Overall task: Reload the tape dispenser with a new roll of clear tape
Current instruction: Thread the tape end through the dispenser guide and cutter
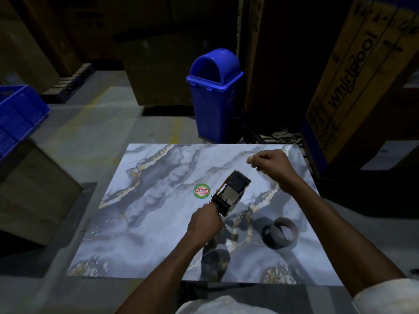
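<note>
While the left hand is wrapped around the handle of the tape dispenser, the dispenser sits raised over the centre of the marble-patterned table, its head pointing toward the upper right of the frame. Beyond the dispenser, the right hand has its fingers curled in with thumb and forefinger pinched together; whether clear tape runs between them cannot be told. At lower right of the dispenser an empty-looking cardboard tape core lies on the tabletop, apart from both hands. Just left of the dispenser is a round Patelsa sticker. Behind the table stand a blue bin at top centre, a Whirlpool carton at upper right and a blue crate at far left.
</note>
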